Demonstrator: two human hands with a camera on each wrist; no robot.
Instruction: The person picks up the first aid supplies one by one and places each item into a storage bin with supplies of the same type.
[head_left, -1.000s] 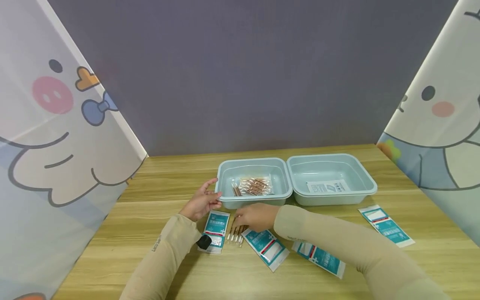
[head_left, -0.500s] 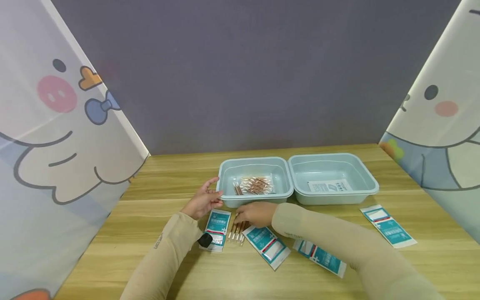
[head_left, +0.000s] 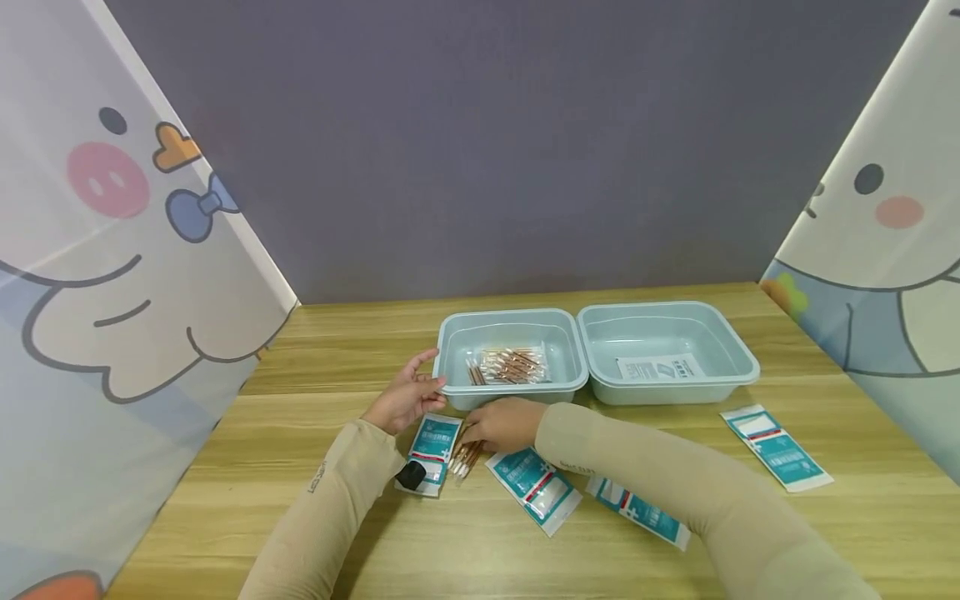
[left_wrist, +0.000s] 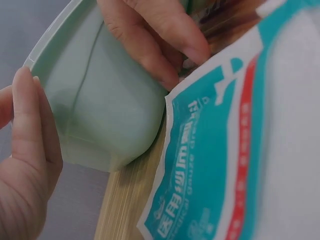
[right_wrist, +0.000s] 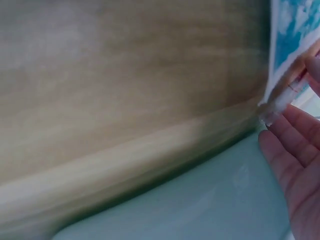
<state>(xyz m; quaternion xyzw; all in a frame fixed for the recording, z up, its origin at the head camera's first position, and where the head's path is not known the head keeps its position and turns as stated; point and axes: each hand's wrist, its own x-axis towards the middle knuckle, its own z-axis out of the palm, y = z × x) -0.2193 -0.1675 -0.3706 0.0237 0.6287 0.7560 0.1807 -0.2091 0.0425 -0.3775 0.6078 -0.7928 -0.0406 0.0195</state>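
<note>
My right hand point(head_left: 506, 423) pinches several brown-stick cotton swabs point(head_left: 465, 461) in clear wrapping, with their white tips angled toward me. They are just in front of the left pale blue-green plastic tub point(head_left: 512, 398). In the right wrist view, the wrapped swab point(right_wrist: 287, 97) shows between thumb and fingers. My left hand point(head_left: 405, 400) touches the tub's left rim, its fingers fairly straight along the outer wall in the left wrist view. Below that hand lies a teal-and-white gauze packet point(head_left: 435, 437). More wrapped swabs point(head_left: 517, 365) lie inside the left tub.
A second tub point(head_left: 667, 393) stands against the left one on its right, with a white printed packet point(head_left: 658, 367) inside. Other gauze packets lie at front centre point(head_left: 536, 490), beneath the right forearm point(head_left: 641, 512) and at the far right point(head_left: 778, 447). A dark wall rises behind the table.
My right hand has shifted slightly left, and the swabs have swung into a tighter, more slanted bunch. The left hand stays at the tub's rim.
</note>
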